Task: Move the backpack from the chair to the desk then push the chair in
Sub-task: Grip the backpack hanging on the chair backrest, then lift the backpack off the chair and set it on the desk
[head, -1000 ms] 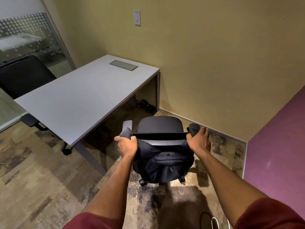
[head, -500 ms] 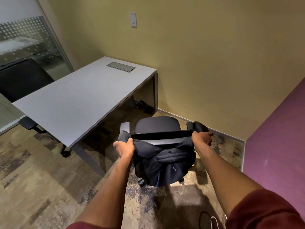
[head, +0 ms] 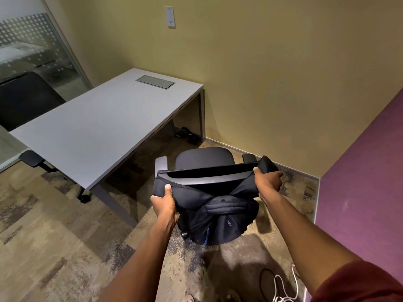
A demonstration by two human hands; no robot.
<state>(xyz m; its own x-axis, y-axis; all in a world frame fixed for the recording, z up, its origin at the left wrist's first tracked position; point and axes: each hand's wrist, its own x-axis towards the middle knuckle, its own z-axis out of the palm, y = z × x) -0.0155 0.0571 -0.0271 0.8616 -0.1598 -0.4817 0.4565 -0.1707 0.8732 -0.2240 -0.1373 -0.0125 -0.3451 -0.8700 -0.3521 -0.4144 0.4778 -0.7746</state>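
Note:
A black backpack [head: 218, 219] hangs down the rear of a black office chair [head: 205, 158], its padded straps looped over the top of the backrest [head: 209, 178]. My left hand [head: 163, 201] grips the left strap at the backrest's left corner. My right hand [head: 268, 182] grips the right strap, pulled up and out past the right corner. The chair stands on the carpet to the right of the grey desk [head: 98, 127], its seat facing the yellow wall. The backpack's lower part hides the chair's base.
A second black chair [head: 28, 99] sits at the desk's far left by a glass partition. A metal cable plate [head: 155, 82] is set in the desk. Power bricks [head: 189, 136] lie under it. Cables [head: 281, 286] lie on the floor near me. A purple wall [head: 370, 171] stands on the right.
Both hands have closed on the backpack straps and pulled them outward and up at the backrest corners. The right hand went from resting open to a closed grip.

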